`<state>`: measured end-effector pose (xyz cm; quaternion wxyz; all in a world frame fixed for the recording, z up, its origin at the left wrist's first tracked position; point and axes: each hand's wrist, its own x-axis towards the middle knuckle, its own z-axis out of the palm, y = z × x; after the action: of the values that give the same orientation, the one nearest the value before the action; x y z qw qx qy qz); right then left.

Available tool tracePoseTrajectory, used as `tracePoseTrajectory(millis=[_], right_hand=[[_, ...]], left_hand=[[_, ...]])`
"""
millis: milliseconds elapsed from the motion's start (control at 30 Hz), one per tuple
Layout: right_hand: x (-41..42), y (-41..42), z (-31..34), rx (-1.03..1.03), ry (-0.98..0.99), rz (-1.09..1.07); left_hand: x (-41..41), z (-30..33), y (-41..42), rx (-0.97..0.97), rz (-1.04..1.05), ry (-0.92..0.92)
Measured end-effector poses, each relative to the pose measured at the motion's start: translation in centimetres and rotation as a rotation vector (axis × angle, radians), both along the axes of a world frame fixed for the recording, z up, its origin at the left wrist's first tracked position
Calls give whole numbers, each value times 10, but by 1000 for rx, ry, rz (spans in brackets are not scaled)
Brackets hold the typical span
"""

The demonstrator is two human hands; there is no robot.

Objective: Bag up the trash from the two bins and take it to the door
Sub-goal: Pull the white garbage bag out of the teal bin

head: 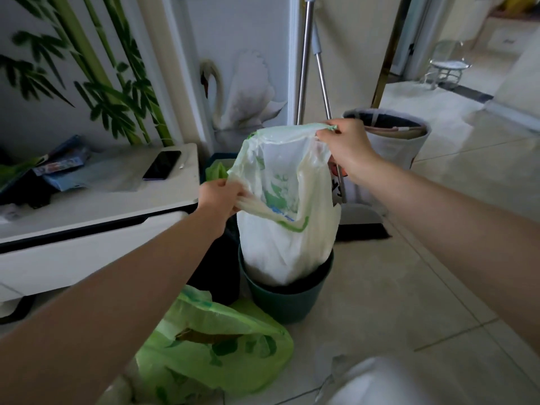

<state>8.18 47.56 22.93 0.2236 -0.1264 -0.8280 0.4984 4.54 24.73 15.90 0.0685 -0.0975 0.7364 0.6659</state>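
I have the white bag [287,206] by its rim on both sides: my left hand [219,197] is clenched on a bunched fold at the near edge, and my right hand [346,147] pinches the green-trimmed top edge higher up, so the mouth hangs lopsided. The bag's rounded bottom sits in the mouth of the green bin [287,296] on the floor; whether it rests on the rim or hangs clear of it, I cannot tell. A green bag [210,343] lies slumped on the tiles just in front of that bin, and a second, pale bin [397,141] stands farther back, beside the mop handles [304,71]. My worry is the thin plastic: it looks stretched where my left grip gathers it, and a sharp pull there could tear it or slip it out of my fingers, spilling the load back into the bin or onto the floor. With the mouth gaping, tipping the bag while lifting could also shed rubbish. The slumped bag underfoot is a snag if I step forward.
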Motion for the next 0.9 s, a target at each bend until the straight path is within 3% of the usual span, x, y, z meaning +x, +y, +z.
tracePoseTrajectory(millis=[233,567,900], right_hand=[[35,14,61,-34,109,-147],[97,48,102,-60,146,-335],[172,84,100,-73,146,-496]], left_hand=[[18,69,-22,75,49,134],[41,128,-65,138,153,117],[98,136,-36,130,-16,131]])
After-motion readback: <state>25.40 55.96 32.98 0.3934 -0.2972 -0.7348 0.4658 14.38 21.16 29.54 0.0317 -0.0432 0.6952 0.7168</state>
